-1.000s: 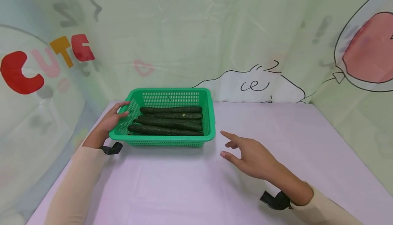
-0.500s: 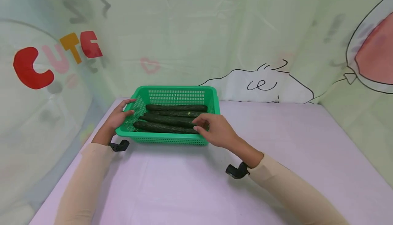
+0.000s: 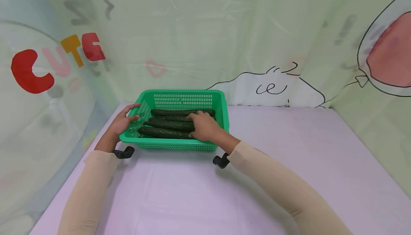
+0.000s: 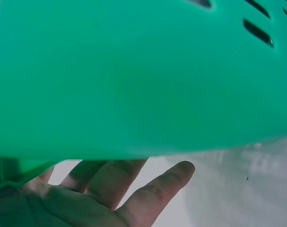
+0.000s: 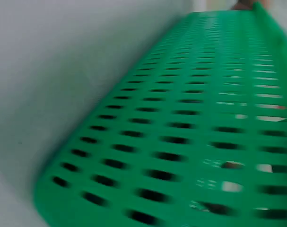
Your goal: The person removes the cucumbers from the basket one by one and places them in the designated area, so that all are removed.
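In the head view, a green plastic basket (image 3: 174, 141) holds several long dark-green cucumbers (image 3: 163, 132), lying side by side. My left hand (image 3: 119, 125) holds the basket's left end, its thumb and index finger over the rim. From the left wrist, that hand (image 4: 110, 194) shows below the green wall, with parts of its fingers hidden. My right hand (image 3: 205, 126) is inside the basket over the right part of the cucumbers, thumb toward the front and fingers spread toward the back. The right wrist view shows only the basket's slotted outer wall (image 5: 181, 113), not that hand.
The basket stands on a pale lilac tabletop (image 3: 179, 192), near its back edge. Behind and beside it hangs a printed curtain (image 3: 179, 31) with coloured letters and line drawings. A black wrist camera (image 3: 221, 161) sits at the right wrist, near the basket's front corner.
My right hand has moved left from beside the basket, over its rim and down onto the cucumbers. The left hand keeps its place on the basket, and the head view has shifted slightly.
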The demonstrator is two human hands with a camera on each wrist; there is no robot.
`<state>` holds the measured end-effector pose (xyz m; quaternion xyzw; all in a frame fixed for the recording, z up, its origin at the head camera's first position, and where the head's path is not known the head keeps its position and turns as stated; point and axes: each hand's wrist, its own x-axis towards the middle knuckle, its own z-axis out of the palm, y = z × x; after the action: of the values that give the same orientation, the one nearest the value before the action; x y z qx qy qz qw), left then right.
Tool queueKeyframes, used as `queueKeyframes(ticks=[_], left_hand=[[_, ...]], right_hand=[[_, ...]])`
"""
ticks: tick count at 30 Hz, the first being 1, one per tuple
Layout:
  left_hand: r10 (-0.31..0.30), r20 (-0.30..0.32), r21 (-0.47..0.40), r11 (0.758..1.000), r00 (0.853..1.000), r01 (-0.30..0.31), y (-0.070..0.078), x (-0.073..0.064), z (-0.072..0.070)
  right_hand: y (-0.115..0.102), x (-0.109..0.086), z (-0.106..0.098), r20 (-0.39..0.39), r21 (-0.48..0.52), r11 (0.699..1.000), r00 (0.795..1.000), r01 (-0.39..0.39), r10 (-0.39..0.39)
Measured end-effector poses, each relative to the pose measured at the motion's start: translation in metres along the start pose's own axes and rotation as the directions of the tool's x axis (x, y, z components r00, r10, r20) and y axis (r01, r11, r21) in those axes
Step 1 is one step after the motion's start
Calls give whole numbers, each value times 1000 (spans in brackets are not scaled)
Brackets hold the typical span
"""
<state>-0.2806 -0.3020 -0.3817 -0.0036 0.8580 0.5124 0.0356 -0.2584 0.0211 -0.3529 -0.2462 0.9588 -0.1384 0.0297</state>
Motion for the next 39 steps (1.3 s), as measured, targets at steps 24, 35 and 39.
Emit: queueKeyframes(ticks=[24, 35, 39], left_hand=[[-9, 6, -44, 999, 1000, 10, -1, -3, 2], [-3, 4, -55, 999, 1000, 3, -1, -3, 1], [-8, 4, -56, 998, 1000, 8, -1, -3, 2]], right_hand=[[-2, 10, 14, 63, -82, 992, 993, -92, 97], [-3, 9, 13, 69, -101, 991, 993, -87, 94], [-2, 10, 13, 78, -126, 989, 993, -79, 89]])
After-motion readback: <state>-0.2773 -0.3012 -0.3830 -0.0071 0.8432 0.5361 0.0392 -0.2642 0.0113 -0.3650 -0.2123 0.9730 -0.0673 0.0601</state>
